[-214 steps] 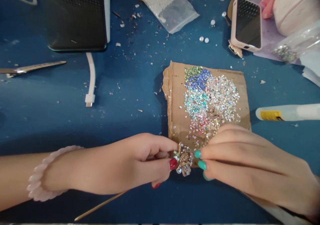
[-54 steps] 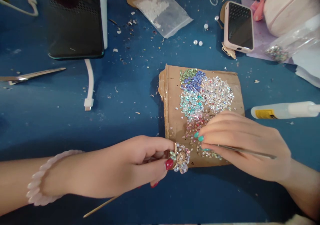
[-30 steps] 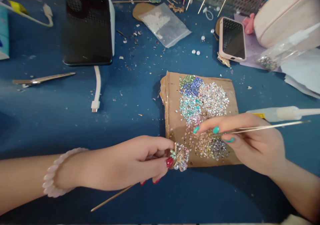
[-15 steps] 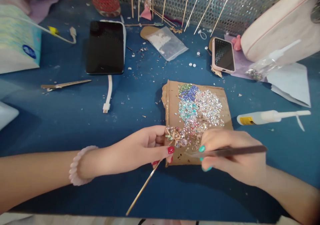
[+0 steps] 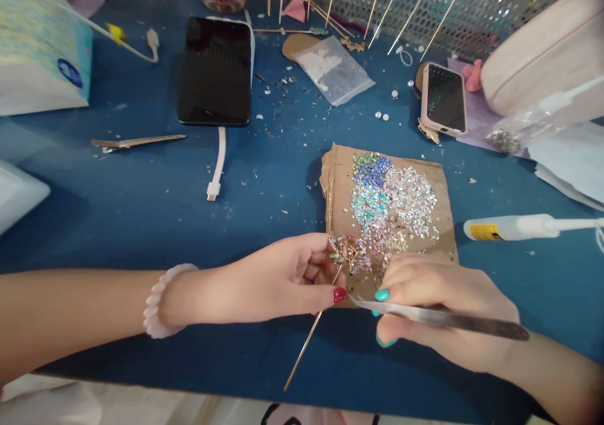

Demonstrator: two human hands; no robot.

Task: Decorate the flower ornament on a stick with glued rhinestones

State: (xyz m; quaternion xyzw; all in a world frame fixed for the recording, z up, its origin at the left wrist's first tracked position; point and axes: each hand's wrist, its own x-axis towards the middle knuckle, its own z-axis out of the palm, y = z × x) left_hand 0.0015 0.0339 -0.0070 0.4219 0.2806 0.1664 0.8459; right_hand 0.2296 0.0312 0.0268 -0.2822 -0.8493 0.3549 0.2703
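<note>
Between the thumb and fingers of my left hand (image 5: 283, 280) is a thin stick (image 5: 304, 349), pointing down toward the table edge. At its upper end sits a small ornament (image 5: 350, 253) covered in purple and gold rhinestones. My right hand (image 5: 448, 312) is closed around a pair of metal tweezers (image 5: 438, 318), whose tips lie close to my left thumbnail. Whether the tips hold a stone is too small to tell. Beneath both hands lies a cardboard piece (image 5: 337, 192) with rhinestones (image 5: 410, 202) in green, blue, turquoise, clear and pink patches.
A glue bottle (image 5: 512, 227) lies right of the cardboard. Farther back are a black device (image 5: 217, 73), a zip bag (image 5: 335, 70), a phone (image 5: 444, 98) and several upright sticks (image 5: 372, 10). A hair clip (image 5: 139, 141) and a tissue pack (image 5: 42, 60) are at left.
The tweezers have tilted and their tips have moved left, close to my left thumb. My left hand still holds the ornament's stick, now at a steeper slant. The whole view has shifted slightly.
</note>
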